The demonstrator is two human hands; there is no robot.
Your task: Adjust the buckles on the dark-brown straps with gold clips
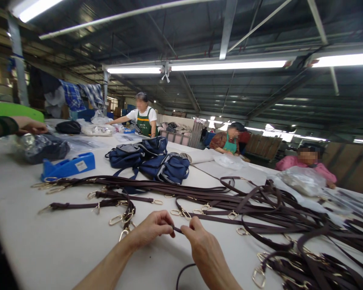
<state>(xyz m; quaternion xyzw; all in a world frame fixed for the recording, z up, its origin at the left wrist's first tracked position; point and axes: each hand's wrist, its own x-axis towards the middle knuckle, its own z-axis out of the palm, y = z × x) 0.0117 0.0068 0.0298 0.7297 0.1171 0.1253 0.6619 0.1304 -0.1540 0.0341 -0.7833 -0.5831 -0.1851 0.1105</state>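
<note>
Near the front of the white table, my left hand [155,228] pinches one part of a thin dark brown strap [177,229]. Close to its right, my right hand [201,241] has its fingers closed on the same strap, with a short stretch showing between the two. A dark loop of strap [183,274] hangs below, partly hidden by my right hand. Just beyond both hands lie long brown straps [169,186] with gold-coloured metal clips [181,212]. A shorter bundle of straps with clips [125,217] rests left of my left hand.
Navy bags [166,167] and a blue tape dispenser [69,166] sit on the white table [63,249] beyond the straps. More tangled straps [314,257] cover the right side. Another person's arm [15,125] reaches in at left; three people are across the table.
</note>
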